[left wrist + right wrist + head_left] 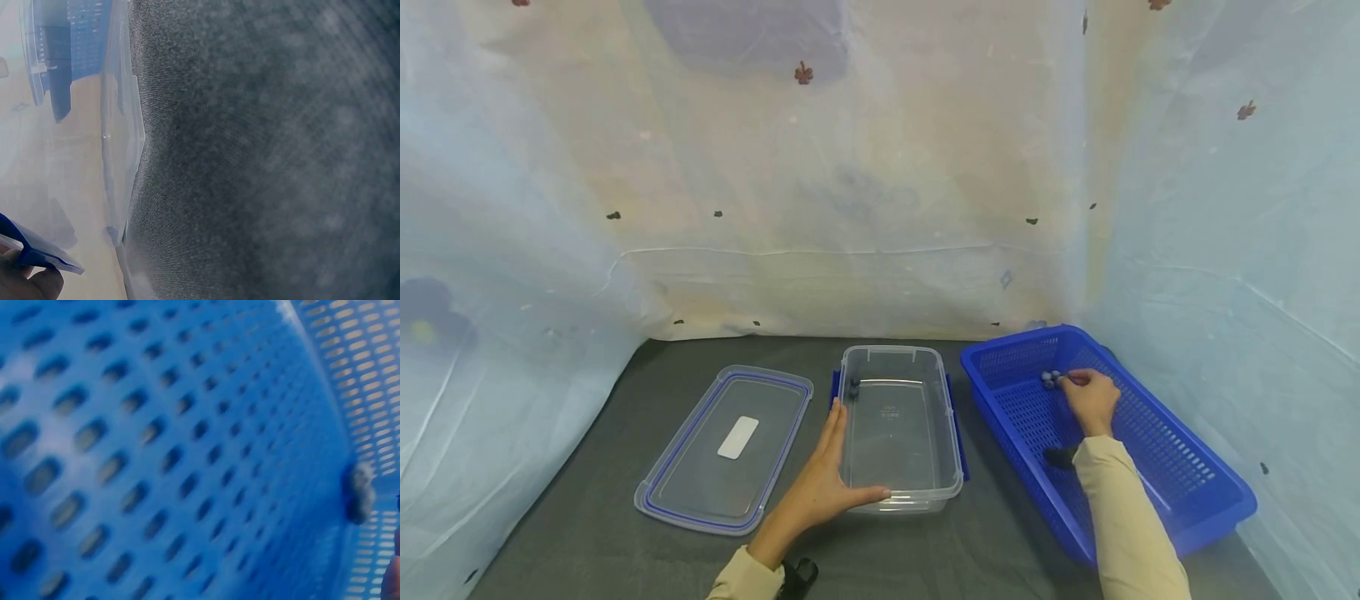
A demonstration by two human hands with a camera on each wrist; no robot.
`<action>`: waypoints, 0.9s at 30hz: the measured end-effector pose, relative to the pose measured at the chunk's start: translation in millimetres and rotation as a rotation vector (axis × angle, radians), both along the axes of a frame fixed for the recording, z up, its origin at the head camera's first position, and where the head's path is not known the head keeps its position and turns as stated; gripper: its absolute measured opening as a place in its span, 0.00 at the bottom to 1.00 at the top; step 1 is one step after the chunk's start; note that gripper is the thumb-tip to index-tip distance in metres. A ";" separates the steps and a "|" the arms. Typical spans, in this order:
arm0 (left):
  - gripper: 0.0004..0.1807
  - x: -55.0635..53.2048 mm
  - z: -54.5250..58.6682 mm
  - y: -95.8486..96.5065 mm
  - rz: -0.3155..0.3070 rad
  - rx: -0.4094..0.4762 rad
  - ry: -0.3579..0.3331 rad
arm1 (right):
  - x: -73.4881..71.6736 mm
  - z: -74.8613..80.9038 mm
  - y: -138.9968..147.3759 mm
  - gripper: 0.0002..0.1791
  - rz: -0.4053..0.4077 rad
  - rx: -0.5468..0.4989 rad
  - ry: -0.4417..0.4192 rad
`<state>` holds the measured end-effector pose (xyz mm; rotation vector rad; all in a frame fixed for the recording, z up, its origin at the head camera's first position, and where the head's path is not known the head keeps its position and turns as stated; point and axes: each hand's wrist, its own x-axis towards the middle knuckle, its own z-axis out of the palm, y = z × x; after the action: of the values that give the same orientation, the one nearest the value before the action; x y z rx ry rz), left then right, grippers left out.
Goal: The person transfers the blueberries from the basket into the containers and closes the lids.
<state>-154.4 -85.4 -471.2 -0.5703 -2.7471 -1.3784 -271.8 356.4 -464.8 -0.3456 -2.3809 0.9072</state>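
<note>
A clear plastic box point(891, 433) with blue side clips stands in the middle. My left hand point(823, 479) rests on its near left corner, fingers straight along the left side and thumb on the front rim. In the left wrist view, fingertips point(45, 282) touch a blue clip point(37, 250). A couple of blueberries point(854, 388) lie in the box by its left wall. My right hand point(1092, 400) reaches into the blue basket point(1015, 492), thumb and finger pinching a blueberry beside several other blueberries point(1048, 379). In the right wrist view, blueberries point(360, 492) lie near the fingertips.
A clear lid point(730, 467) with a blue seal and white label lies flat left of the box. The basket's slotted walls rise around my right hand. Patterned sheeting point(880, 167) hangs behind and at both sides of the dark cloth point(625, 550).
</note>
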 end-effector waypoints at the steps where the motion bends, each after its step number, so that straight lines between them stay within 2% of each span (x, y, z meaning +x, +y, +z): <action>1: 0.75 0.0 0.1 0.0 0.000 -0.001 -0.002 | -0.6 1.9 -0.5 0.14 -0.001 -0.017 -0.001; 14: 0.75 0.3 -0.1 -0.1 -0.002 0.005 -0.010 | -0.8 33.9 -11.1 0.20 0.010 -0.174 -0.056; 21: 0.74 -0.6 -0.8 0.6 -0.003 0.016 -0.008 | 2.7 55.1 -22.0 0.21 0.032 -0.205 -0.030; 27: 0.74 -0.2 -0.1 0.6 -0.001 0.011 -0.007 | 6.3 66.9 -30.1 0.22 0.059 -0.242 -0.043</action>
<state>-154.6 -84.8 -471.3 -0.5676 -2.7431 -1.3979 -265.5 326.3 -397.9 -0.3919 -2.3343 1.2311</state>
